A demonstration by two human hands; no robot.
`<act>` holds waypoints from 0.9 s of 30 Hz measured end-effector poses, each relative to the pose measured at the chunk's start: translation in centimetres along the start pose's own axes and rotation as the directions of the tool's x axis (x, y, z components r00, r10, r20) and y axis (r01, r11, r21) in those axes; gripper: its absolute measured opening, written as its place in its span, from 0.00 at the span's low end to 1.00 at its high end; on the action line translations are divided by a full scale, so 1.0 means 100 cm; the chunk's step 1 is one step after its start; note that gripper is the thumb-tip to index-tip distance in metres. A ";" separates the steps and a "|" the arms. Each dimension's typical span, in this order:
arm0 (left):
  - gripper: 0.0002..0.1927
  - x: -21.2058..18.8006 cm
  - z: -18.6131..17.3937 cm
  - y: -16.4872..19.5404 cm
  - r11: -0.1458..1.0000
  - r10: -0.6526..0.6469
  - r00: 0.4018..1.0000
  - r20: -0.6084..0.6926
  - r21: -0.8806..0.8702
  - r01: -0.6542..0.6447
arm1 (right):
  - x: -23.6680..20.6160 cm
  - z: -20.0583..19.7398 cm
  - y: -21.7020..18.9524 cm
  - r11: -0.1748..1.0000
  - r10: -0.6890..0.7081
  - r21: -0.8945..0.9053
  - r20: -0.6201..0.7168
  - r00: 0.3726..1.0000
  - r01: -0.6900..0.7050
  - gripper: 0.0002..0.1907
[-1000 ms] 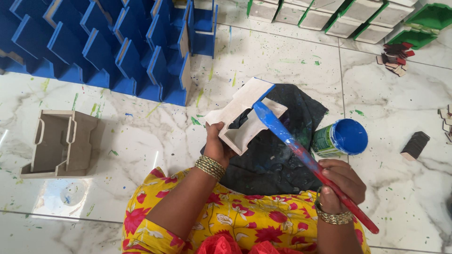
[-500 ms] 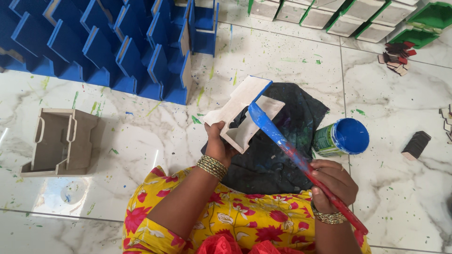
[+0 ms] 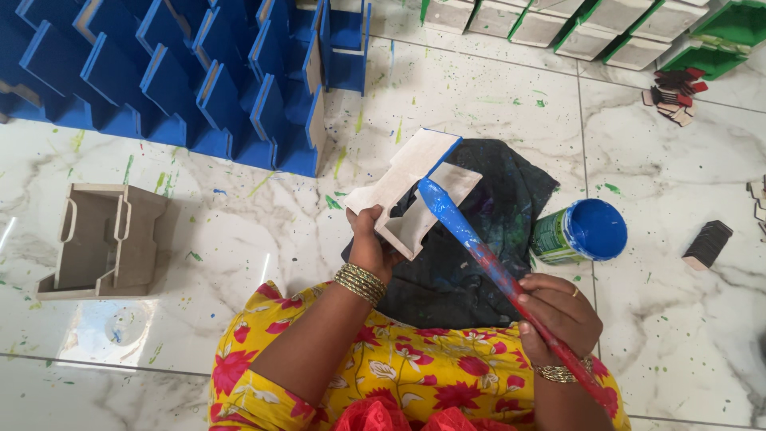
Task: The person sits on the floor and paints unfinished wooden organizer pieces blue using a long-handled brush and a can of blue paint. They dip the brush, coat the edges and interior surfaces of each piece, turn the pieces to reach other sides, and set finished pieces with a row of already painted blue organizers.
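An unpainted pale wooden holder [image 3: 411, 191], one top edge already blue, is held tilted above a dark paint-stained cloth [image 3: 479, 239] on the marble floor. The left hand [image 3: 373, 247] grips its lower end; the right hand [image 3: 558, 311] clasps a blue-tipped paintbrush [image 3: 479, 243] touching it.

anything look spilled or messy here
Yes: green and blue paint flecks are spattered across the white marble floor, thickest beside the blue pieces. The open paint can lies tilted on its side beside the dark cloth.
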State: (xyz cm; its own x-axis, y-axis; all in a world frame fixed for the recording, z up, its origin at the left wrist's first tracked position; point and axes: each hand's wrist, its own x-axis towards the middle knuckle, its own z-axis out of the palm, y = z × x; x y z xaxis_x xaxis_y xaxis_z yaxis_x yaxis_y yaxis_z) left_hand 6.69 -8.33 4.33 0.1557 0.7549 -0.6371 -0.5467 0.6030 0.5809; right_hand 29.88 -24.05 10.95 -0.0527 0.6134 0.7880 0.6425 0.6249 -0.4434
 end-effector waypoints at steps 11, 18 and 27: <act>0.52 -0.006 0.004 0.001 0.999 0.046 0.999 -0.015 0.020 -0.046 | 0.006 0.003 0.000 0.992 -0.087 -0.083 0.038 0.995 0.090 0.11; 0.53 -0.014 0.008 0.007 0.998 0.051 0.998 -0.035 0.037 -0.050 | 0.005 0.000 -0.002 0.988 -0.133 -0.075 0.060 0.989 0.137 0.10; 0.55 -0.015 0.012 0.007 0.995 0.069 0.992 -0.104 0.084 -0.060 | 0.009 0.001 0.003 0.987 -0.127 -0.090 0.107 0.986 0.136 0.10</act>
State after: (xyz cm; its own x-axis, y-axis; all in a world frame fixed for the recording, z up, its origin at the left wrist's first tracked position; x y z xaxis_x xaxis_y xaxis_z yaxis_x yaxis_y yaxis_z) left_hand 7.02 -8.73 6.30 0.0315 0.7639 -0.6446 -0.4842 0.5758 0.6587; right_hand 29.95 -23.22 11.45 -0.2147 0.5773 0.7878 0.6952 0.6569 -0.2918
